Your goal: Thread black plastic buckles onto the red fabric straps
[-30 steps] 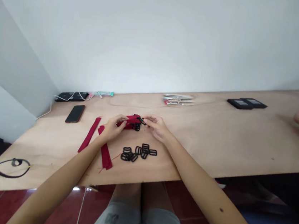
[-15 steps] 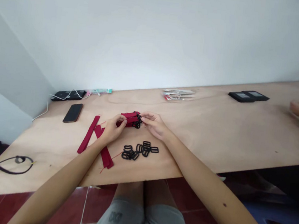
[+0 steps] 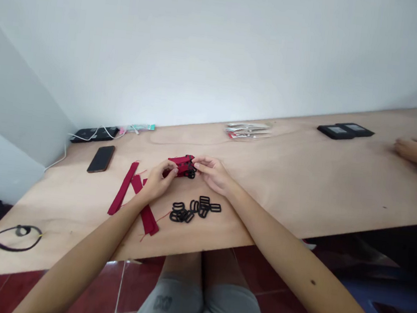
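Between my two hands lies a small pile of dark red fabric straps (image 3: 181, 161) with black slide buckles on them. My left hand (image 3: 161, 177) pinches the left end of a red strap in the pile. My right hand (image 3: 212, 172) has its thumb and fingers closed on the buckle end of that strap at the pile's right side. Nearer the table edge is a heap of loose black slide buckles (image 3: 189, 213). Left of my left wrist lie loose red straps (image 3: 124, 189) with frayed threads, one of them (image 3: 148, 220) partly under my forearm.
A phone (image 3: 101, 159) and a black power strip (image 3: 94, 134) with white cable are at the left. Packaged tools (image 3: 248, 131) lie by the wall, two black boxes (image 3: 346, 131) farther right. Another person's hand (image 3: 416, 150) rests at the right. A black cable loop (image 3: 14, 237) lies front left.
My right fingers have shifted slightly left against the buckle end, and the strap lies a little differently in the pile. The other person's hand has moved slightly left.
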Demonstrator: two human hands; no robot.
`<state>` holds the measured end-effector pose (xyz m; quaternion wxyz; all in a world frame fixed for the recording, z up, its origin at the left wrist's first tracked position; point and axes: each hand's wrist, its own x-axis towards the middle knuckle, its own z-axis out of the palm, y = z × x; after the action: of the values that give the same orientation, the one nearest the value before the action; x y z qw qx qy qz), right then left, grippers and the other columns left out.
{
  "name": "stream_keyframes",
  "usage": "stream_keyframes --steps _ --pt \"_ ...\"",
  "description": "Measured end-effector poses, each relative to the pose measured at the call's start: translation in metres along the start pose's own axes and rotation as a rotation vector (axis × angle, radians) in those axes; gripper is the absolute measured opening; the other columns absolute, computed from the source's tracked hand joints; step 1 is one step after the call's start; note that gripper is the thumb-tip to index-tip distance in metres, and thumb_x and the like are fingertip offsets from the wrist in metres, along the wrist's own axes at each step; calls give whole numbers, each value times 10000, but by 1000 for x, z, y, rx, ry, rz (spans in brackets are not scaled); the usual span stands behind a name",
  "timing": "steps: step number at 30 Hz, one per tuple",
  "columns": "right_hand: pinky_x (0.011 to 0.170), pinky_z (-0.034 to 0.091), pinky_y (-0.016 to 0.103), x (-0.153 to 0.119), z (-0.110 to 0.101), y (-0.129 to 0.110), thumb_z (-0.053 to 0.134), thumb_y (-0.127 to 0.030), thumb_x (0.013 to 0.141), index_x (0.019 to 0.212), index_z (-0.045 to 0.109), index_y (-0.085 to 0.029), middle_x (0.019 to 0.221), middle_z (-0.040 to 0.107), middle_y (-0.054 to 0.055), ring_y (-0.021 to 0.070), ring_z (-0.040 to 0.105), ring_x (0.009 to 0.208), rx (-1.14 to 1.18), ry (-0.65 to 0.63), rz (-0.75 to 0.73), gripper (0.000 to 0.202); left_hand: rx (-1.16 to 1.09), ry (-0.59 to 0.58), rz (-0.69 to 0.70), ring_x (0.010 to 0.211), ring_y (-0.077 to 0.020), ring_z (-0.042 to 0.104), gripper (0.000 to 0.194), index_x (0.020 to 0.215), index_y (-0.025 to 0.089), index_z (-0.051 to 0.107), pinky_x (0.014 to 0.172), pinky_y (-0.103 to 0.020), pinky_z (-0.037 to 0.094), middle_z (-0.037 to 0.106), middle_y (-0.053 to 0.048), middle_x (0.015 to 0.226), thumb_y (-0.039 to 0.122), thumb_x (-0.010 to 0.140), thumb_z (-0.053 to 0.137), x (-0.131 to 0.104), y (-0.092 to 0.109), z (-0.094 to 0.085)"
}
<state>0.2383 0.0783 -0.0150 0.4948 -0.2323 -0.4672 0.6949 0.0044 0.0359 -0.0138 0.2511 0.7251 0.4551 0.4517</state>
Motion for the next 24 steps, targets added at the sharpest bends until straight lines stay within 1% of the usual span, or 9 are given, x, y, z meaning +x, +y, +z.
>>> stream_keyframes --steps 3,9,14,18,21,24 --pt "723 487 281 1 1 2 988 -305 711 923 840 -215 946 761 11 121 612 770 34 15 7 274 -49 17 -17 843 -188 658 185 1005 210 651 827 -324 513 684 -23 900 386 1041 610 0 -1 1" --pt "797 540 293 3 1 6 1009 -326 684 895 828 -207 963 781 24 149 675 859 67 66 -8 302 -144 32 -70 799 -171 638 207 992 208 639 790 -301 496 661 -10 850 412 1029 634 1 -2 4" --pt "848 565 311 2 1 5 1016 -317 674 910 821 -204 979 781 20 142 691 840 100 37 10 326 -172 34 -90 774 -168 630 257 988 209 634 757 -292 495 654 -8 826 463 1023 635 1 -3 5" --pt "902 570 318 -2 5 3 992 -316 713 919 823 -217 1036 783 21 159 710 931 102 22 35 284 -175 41 -99 766 -172 638 269 976 210 638 751 -296 509 659 -12 823 476 1016 641 0 0 5" --pt "883 561 314 -2 7 3 970 -332 741 930 820 -222 1035 784 26 159 698 927 70 38 5 265 -171 48 -111 754 -175 640 286 982 211 643 736 -299 513 660 -16 814 495 1010 643 1 1 5" --pt "828 548 311 0 7 6 965 -378 745 941 814 -216 963 776 24 159 691 870 28 44 -16 296 -174 51 -117 737 -170 634 305 971 206 644 719 -293 507 648 -13 792 509 1005 647 1 2 5"
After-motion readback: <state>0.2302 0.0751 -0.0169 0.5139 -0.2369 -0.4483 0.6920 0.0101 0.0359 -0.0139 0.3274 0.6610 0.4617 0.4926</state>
